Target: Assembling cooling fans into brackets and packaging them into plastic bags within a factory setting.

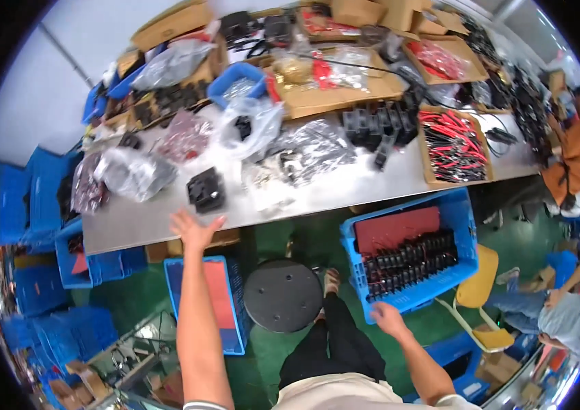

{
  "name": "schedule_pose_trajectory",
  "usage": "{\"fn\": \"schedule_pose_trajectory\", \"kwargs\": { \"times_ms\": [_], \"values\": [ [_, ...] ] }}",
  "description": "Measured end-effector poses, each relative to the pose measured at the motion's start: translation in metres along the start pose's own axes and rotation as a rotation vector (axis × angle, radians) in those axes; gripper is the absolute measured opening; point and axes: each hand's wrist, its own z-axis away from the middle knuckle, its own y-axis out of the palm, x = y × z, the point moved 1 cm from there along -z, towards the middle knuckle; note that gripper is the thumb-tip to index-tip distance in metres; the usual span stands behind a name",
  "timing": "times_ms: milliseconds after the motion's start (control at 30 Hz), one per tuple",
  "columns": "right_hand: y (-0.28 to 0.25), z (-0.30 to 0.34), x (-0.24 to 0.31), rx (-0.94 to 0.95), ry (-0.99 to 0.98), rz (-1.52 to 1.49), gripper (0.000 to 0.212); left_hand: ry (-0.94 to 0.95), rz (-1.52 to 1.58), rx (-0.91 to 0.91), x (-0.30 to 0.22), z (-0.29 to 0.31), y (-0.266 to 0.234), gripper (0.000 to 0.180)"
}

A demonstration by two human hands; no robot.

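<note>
My left hand (pixel 195 231) reaches to the front edge of the metal table (pixel 126 231), fingers spread, holding nothing. Just beyond its fingertips sits a black block-shaped part (pixel 206 190), apart from the hand as far as I see. My right hand (pixel 389 320) is low at the near left corner of a blue crate (pixel 409 298). Its fingers are blurred and partly bent, and I cannot make out whether they grip the rim. Rows of small black parts with thin wires (pixel 413 263) fill much of that crate, beside a red sheet (pixel 397 230).
A round black stool (pixel 284 296) stands before the table, beside another blue crate (pixel 238 301) with a red sheet. On the table lie plastic bags (pixel 136 174), black housings (pixel 379 123) and a box of red and black cables (pixel 452 147). A yellow chair (pixel 478 277) and other people (pixel 570 307) are at right.
</note>
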Motion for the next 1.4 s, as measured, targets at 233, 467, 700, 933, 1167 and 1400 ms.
{"fn": "schedule_pose_trajectory", "kwargs": {
  "times_ms": [233,467,700,933,1167,1400],
  "values": [
    [-0.087,-0.124,0.214,-0.163,-0.186,-0.585,0.016,0.042,0.092,0.013,-0.004,0.001,-0.004,0.135],
    [-0.065,-0.231,0.352,-0.152,-0.793,-0.146,0.022,0.006,0.092,0.101,0.009,0.01,-0.006,0.131],
    [-0.059,-0.288,0.376,-0.173,-0.572,0.323,0.028,0.002,0.091,0.129,-0.002,0.007,-0.011,0.133],
    [-0.06,-0.27,0.381,-0.179,-0.6,0.503,0.037,0.034,0.03,0.136,0.014,0.003,-0.012,0.135],
    [-0.132,-0.281,0.413,0.017,-0.781,0.096,0.033,0.0,0.091,0.129,-0.001,0.008,-0.021,0.137],
    [-0.16,-0.332,0.446,-0.441,-0.807,0.25,0.036,-0.062,0.17,0.185,-0.017,0.008,-0.019,0.138]
  ]
}}
